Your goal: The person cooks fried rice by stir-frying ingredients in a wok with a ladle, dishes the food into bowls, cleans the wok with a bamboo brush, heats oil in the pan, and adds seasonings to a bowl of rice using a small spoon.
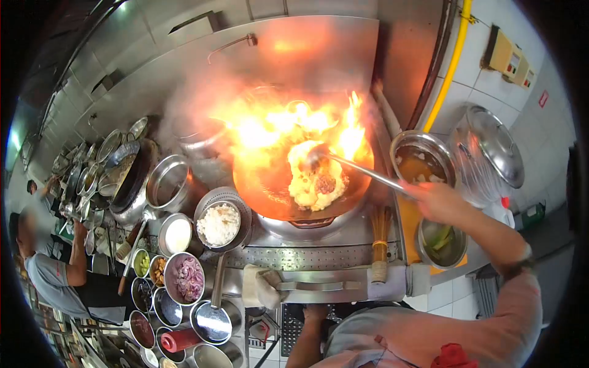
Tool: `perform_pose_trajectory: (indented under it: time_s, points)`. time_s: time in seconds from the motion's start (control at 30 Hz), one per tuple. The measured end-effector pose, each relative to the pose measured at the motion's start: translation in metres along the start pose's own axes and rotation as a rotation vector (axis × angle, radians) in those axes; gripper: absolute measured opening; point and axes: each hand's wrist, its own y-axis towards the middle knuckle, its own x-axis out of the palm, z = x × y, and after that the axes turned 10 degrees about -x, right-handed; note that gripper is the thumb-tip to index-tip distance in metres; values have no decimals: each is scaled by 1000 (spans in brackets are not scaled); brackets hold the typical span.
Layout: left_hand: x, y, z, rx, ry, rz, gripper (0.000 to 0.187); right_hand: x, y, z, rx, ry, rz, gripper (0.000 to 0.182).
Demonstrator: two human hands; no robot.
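Observation:
My right hand (437, 201) is wrapped round the handle of a long metal ladle (369, 173). The ladle's bowl rests on a yellow, egg-like mass (310, 197) with a reddish-brown patch, inside a large wok (261, 193). Tall flames (270, 126) rise over the wok's far side and hide its back rim. My left hand (316, 311) is low at the front edge of the stove, below a metal rail (319, 286); its fingers are hidden. A folded cloth (261, 288) hangs at the edge to its left.
A strainer of white rice (219, 226) stands left of the wok, beside bowls of chopped red onion (188, 279) and white liquid (178, 235). A bamboo brush (380, 239) lies right. Beyond are a pot of brownish liquid (423, 162) and another person (58, 279) far left.

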Motion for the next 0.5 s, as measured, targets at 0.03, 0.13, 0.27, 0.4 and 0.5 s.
perform_pose_trajectory:
  time_s: [0.03, 0.13, 0.27, 0.4, 0.5]
  points:
    - [-10, -7, -6, 121, 27, -152, 52, 7, 18, -1, -28, 73, 98, 64]
    - [-55, -62, -23, 379, -85, -332, 38, -17, 16, -4, -74, 82, 8, 65]
    - [-247, -163, 41, 153, -468, 323, 37, -43, -23, 16, -100, 165, -55, 62]
    - [-330, -88, 107, 513, -231, 982, 39, -16, 30, 0, 36, 138, -24, 59]
    - [-325, -53, 118, 544, -241, 938, 21, -22, 30, 13, -143, 225, 91, 56]
